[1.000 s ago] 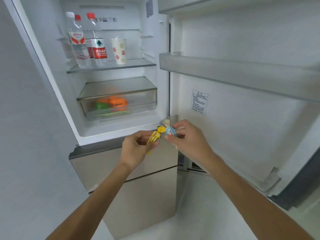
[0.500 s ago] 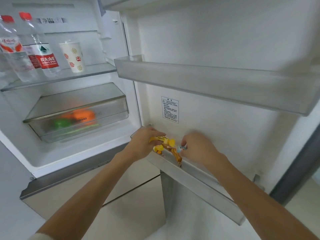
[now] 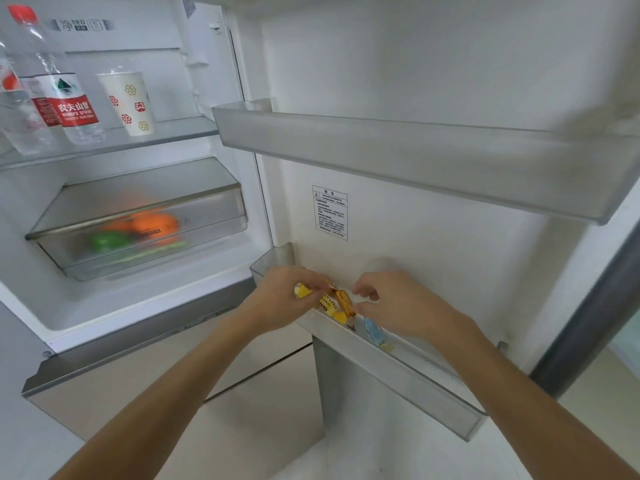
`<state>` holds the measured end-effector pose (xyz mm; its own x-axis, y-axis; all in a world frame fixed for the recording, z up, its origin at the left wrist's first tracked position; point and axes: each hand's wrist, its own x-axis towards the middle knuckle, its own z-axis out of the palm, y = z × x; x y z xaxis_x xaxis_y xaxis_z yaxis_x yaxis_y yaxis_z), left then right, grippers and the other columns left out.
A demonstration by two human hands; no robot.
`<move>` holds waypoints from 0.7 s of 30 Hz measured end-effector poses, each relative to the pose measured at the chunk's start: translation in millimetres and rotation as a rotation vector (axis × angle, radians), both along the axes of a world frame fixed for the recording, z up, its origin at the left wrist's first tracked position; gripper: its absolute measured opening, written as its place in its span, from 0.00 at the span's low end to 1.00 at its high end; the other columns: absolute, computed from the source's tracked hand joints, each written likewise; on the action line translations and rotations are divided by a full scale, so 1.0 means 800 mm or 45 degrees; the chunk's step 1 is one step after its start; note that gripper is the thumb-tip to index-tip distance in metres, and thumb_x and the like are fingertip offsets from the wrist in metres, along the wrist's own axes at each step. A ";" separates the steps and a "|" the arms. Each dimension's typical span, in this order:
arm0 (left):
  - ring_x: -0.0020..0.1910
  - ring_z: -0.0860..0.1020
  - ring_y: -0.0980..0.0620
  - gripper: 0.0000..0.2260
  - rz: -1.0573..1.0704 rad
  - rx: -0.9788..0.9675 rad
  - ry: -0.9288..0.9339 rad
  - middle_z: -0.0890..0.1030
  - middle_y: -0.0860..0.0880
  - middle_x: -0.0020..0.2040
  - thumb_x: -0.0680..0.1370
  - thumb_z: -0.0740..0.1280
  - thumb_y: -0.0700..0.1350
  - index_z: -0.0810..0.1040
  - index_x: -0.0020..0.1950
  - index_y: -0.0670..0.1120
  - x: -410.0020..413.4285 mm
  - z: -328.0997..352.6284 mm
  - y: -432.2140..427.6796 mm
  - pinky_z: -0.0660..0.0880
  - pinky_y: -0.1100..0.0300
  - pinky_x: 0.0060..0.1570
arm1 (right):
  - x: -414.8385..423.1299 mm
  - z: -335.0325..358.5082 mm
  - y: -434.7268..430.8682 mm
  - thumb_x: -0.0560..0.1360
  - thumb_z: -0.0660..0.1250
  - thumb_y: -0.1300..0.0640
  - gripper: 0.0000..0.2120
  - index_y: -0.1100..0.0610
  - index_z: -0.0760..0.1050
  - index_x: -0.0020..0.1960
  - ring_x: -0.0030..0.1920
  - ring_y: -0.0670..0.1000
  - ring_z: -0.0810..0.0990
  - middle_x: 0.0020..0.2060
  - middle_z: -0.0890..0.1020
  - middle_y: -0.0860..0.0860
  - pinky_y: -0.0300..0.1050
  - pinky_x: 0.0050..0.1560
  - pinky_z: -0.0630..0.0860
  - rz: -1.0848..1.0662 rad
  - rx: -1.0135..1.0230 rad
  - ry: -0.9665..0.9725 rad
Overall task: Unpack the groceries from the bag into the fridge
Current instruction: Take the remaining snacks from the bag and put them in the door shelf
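- Fingers (image 3: 304,280) of my left hand (image 3: 280,299) are curling in and pinching a small yellow plastic snack packet (image 3: 302,291) just above the left end of the clear plastic lower door bin (image 3: 415,379).
- More yellow and orange snack wrappers (image 3: 337,304) are sitting bunched between my two hands, leaning into that bin against its front wall.
- My right hand (image 3: 398,303) is hovering over the bin with its fingers bent narrow, thumb just beside the orange wrapper; I cannot tell whether it is gripping anything.
- A light-blue wrapped packet (image 3: 374,332) is lying inside the lower door bin, just under my right hand and right of the yellow bunch.
- A wider frosted plastic upper door bin (image 3: 415,161) is running across the white fridge door (image 3: 433,64) above my hands, with a small printed warning label (image 3: 330,213) between the two bins.
- Inside the fridge, clear water bottles with red labels and a red cap (image 3: 65,98) are standing upright on the glass shelf (image 3: 166,138), beside a white paper cup with red and yellow motifs (image 3: 128,103).
- Below that shelf, the translucent crisper drawer (image 3: 214,209) is holding blurred orange and green produce (image 3: 138,228).
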<state>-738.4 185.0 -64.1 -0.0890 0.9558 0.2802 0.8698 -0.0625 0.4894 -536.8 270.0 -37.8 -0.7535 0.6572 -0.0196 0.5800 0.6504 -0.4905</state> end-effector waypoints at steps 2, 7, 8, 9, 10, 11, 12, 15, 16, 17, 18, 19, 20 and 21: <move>0.44 0.80 0.61 0.06 -0.073 0.044 0.013 0.84 0.58 0.44 0.78 0.69 0.46 0.86 0.50 0.51 0.016 -0.006 -0.008 0.75 0.67 0.47 | 0.008 0.001 -0.008 0.77 0.67 0.51 0.13 0.54 0.78 0.59 0.52 0.51 0.81 0.52 0.83 0.51 0.48 0.56 0.77 0.013 -0.021 -0.016; 0.42 0.76 0.58 0.11 -0.184 0.121 0.200 0.82 0.56 0.41 0.80 0.64 0.51 0.84 0.47 0.49 0.055 -0.022 -0.029 0.68 0.65 0.46 | 0.034 -0.002 -0.032 0.79 0.64 0.52 0.11 0.52 0.80 0.58 0.48 0.51 0.82 0.48 0.84 0.51 0.46 0.51 0.78 0.042 -0.011 -0.054; 0.43 0.77 0.57 0.13 -0.180 0.131 0.223 0.83 0.55 0.42 0.81 0.62 0.52 0.84 0.49 0.49 0.058 -0.025 -0.033 0.69 0.64 0.48 | 0.040 -0.002 -0.038 0.79 0.63 0.52 0.11 0.52 0.80 0.58 0.47 0.51 0.82 0.48 0.84 0.51 0.46 0.50 0.78 0.027 -0.004 -0.054; 0.43 0.77 0.56 0.13 -0.168 0.145 0.225 0.83 0.55 0.43 0.82 0.61 0.52 0.84 0.49 0.49 0.058 -0.029 -0.036 0.70 0.61 0.50 | 0.045 -0.001 -0.044 0.79 0.63 0.53 0.11 0.52 0.80 0.58 0.47 0.51 0.82 0.49 0.84 0.50 0.46 0.50 0.78 0.022 0.011 -0.063; 0.44 0.77 0.55 0.13 -0.153 0.159 0.220 0.83 0.55 0.44 0.82 0.60 0.53 0.83 0.50 0.50 0.059 -0.031 -0.040 0.71 0.59 0.52 | 0.049 -0.001 -0.051 0.80 0.62 0.53 0.11 0.51 0.80 0.57 0.48 0.51 0.82 0.49 0.83 0.50 0.46 0.51 0.78 0.028 0.036 -0.081; 0.45 0.77 0.56 0.14 -0.133 0.167 0.216 0.83 0.56 0.45 0.82 0.59 0.53 0.83 0.51 0.50 0.059 -0.033 -0.044 0.71 0.56 0.54 | 0.052 -0.002 -0.058 0.80 0.62 0.52 0.11 0.51 0.79 0.58 0.48 0.50 0.81 0.50 0.83 0.49 0.46 0.52 0.77 0.035 0.062 -0.103; 0.47 0.76 0.57 0.14 -0.110 0.158 0.216 0.83 0.57 0.47 0.82 0.58 0.54 0.82 0.52 0.51 0.060 -0.036 -0.048 0.71 0.54 0.56 | 0.054 -0.002 -0.066 0.80 0.62 0.52 0.11 0.51 0.79 0.58 0.49 0.50 0.80 0.50 0.83 0.48 0.46 0.52 0.77 0.043 0.087 -0.120; 0.54 0.76 0.57 0.16 -0.069 0.110 0.237 0.81 0.57 0.52 0.83 0.54 0.56 0.80 0.55 0.53 0.062 -0.041 -0.066 0.70 0.49 0.62 | 0.053 -0.010 -0.094 0.80 0.60 0.54 0.08 0.55 0.76 0.54 0.48 0.54 0.79 0.46 0.81 0.51 0.43 0.43 0.73 0.069 0.200 -0.182; 0.59 0.75 0.56 0.16 -0.063 0.101 0.240 0.80 0.56 0.56 0.83 0.54 0.55 0.79 0.59 0.52 0.062 -0.045 -0.076 0.69 0.48 0.64 | 0.050 -0.012 -0.105 0.80 0.59 0.56 0.08 0.56 0.75 0.54 0.49 0.54 0.79 0.47 0.80 0.52 0.42 0.42 0.72 0.075 0.228 -0.199; 0.66 0.72 0.54 0.17 -0.044 0.092 0.237 0.78 0.55 0.63 0.84 0.54 0.55 0.77 0.64 0.51 0.062 -0.048 -0.088 0.67 0.48 0.67 | 0.048 -0.014 -0.119 0.80 0.59 0.57 0.10 0.57 0.74 0.58 0.52 0.55 0.80 0.51 0.80 0.53 0.43 0.46 0.74 0.079 0.241 -0.212; 0.72 0.67 0.53 0.18 -0.004 0.076 0.227 0.75 0.53 0.69 0.84 0.54 0.54 0.74 0.69 0.51 0.061 -0.052 -0.101 0.64 0.48 0.72 | 0.045 -0.016 -0.134 0.81 0.58 0.58 0.12 0.58 0.73 0.62 0.55 0.56 0.79 0.56 0.80 0.54 0.46 0.53 0.76 0.087 0.245 -0.222; 0.76 0.62 0.53 0.19 0.044 0.054 0.203 0.70 0.53 0.74 0.84 0.55 0.53 0.70 0.73 0.51 0.061 -0.054 -0.115 0.60 0.51 0.75 | 0.044 -0.019 -0.148 0.81 0.58 0.58 0.14 0.58 0.71 0.65 0.58 0.57 0.78 0.60 0.78 0.56 0.50 0.58 0.75 0.094 0.242 -0.232; 0.77 0.59 0.54 0.20 0.081 0.027 0.150 0.65 0.53 0.77 0.84 0.55 0.53 0.67 0.76 0.51 0.063 -0.054 -0.130 0.57 0.55 0.76 | 0.042 -0.022 -0.163 0.81 0.58 0.59 0.15 0.58 0.70 0.67 0.60 0.58 0.78 0.62 0.77 0.56 0.53 0.60 0.75 0.105 0.240 -0.234; 0.77 0.59 0.54 0.21 0.107 0.007 0.074 0.63 0.53 0.78 0.84 0.56 0.52 0.65 0.77 0.51 0.066 -0.053 -0.145 0.56 0.58 0.75 | 0.041 -0.024 -0.178 0.81 0.58 0.59 0.15 0.57 0.69 0.67 0.60 0.58 0.78 0.63 0.76 0.56 0.55 0.60 0.75 0.117 0.247 -0.239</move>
<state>-685.6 69.1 -106.5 -0.1521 0.9440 0.2926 0.8989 0.0090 0.4381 -504.0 128.0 -57.4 -0.8050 0.5915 -0.0452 0.5834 0.7755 -0.2414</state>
